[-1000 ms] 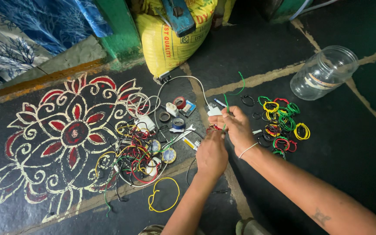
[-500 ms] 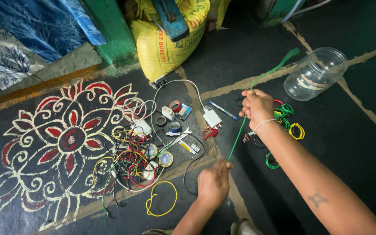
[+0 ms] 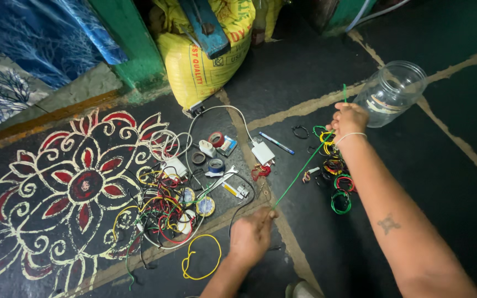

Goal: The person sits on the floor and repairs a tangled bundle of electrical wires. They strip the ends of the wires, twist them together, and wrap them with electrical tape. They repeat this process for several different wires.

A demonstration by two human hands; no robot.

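Left hand [image 3: 251, 236] pinches the low end of the green wire [image 3: 299, 174] | right hand [image 3: 348, 117] grips its top | pull gently, keep it straight above the wire rings [image 3: 339, 182].

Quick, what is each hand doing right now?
Left hand: closed, pinching one end of the green wire.
Right hand: closed on the wire's other end.

Single head view, steeply down, near floor [image 3: 316, 83]
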